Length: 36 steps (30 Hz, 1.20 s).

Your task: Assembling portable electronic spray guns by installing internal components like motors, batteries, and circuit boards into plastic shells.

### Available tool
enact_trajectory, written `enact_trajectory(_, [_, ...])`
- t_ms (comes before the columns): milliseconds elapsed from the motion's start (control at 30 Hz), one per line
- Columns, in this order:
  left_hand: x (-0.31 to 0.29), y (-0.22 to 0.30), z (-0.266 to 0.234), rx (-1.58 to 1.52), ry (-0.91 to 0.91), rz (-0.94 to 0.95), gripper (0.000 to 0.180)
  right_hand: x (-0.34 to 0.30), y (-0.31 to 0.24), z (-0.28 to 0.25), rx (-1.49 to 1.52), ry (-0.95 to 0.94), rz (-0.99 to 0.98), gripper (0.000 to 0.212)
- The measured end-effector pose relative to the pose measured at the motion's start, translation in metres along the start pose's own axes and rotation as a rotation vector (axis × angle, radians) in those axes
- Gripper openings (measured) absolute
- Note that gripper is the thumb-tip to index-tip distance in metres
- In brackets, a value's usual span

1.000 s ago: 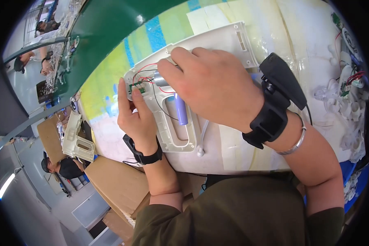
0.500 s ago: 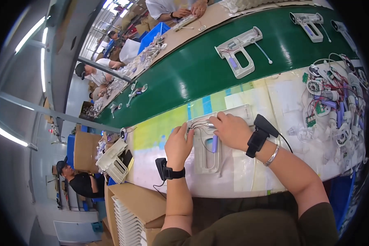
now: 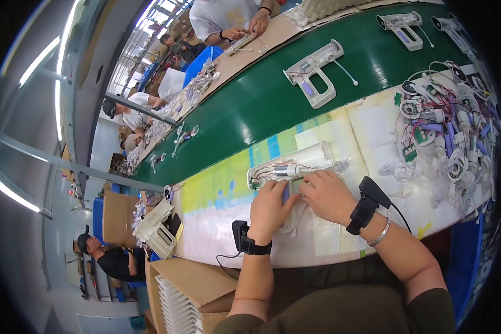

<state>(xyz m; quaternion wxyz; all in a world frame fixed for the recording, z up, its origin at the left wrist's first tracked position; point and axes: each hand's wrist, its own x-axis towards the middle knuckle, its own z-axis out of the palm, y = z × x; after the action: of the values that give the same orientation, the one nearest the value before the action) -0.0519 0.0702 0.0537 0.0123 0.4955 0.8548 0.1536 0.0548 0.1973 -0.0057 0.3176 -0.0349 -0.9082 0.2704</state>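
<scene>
A white plastic half-housing point(image 3: 317, 156) with a loop-shaped handle lies open-side up on the table in front of me. Inside its barrel are a silver cylindrical motor point(image 3: 288, 170), red wires and a small green circuit board point(image 3: 255, 182). My left hand point(image 3: 271, 209) is closed at the handle, its thumb and fingers around a purple cylindrical battery point(image 3: 285, 193). Right beside it, my right hand point(image 3: 327, 195) bends over the handle with its fingertips drawn together; whatever they pinch is hidden. A clear plastic piece point(image 3: 339, 166) sits by the barrel's right end.
Across the table runs a green conveyor belt point(image 3: 250, 119) carrying part-filled white housings point(image 3: 317, 72). Wired parts are heaped at the right point(image 3: 428, 128). Empty housings point(image 3: 156, 228) lie at the left, above a cardboard box point(image 3: 192, 278). A person's hands point(image 3: 250, 28) work across the belt.
My left hand has moved from the housing's left end down to the handle and battery. My right hand has dropped from the barrel toward the handle, uncovering the motor.
</scene>
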Motion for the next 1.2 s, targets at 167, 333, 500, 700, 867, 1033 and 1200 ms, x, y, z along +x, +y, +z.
enact_trajectory(167, [-0.007, 0.003, 0.010, 0.010, 0.008, -0.064, 0.035, -0.013, 0.007, 0.006, -0.088, -0.040, -0.073, 0.010])
enact_trajectory(333, [-0.008, -0.001, 0.013, -0.145, 0.036, -0.110, 0.028, -0.020, 0.015, -0.001, -0.037, -0.065, -0.063, 0.009])
enact_trajectory(500, [-0.012, -0.055, 0.012, -0.077, 0.237, -0.157, 0.031, -0.011, 0.019, 0.003, -0.057, -0.104, -0.087, 0.008])
enact_trajectory(700, [-0.005, -0.050, -0.012, -1.043, 0.417, -0.457, 0.039, 0.004, 0.019, 0.007, 0.100, -0.048, -0.120, 0.010])
enact_trajectory(867, [-0.028, -0.053, -0.007, -0.919, 0.361, -0.430, 0.037, -0.004, 0.014, 0.007, 0.098, -0.097, -0.125, 0.014])
enact_trajectory(1033, [-0.044, -0.052, -0.011, -0.711, 0.287, -0.411, 0.032, 0.013, -0.013, -0.016, 0.135, -0.018, -0.094, 0.015])
enact_trajectory(1200, [-0.054, -0.055, -0.001, -0.625, 0.383, -0.486, 0.027, 0.058, -0.020, 0.003, 0.131, -0.187, -0.214, 0.012])
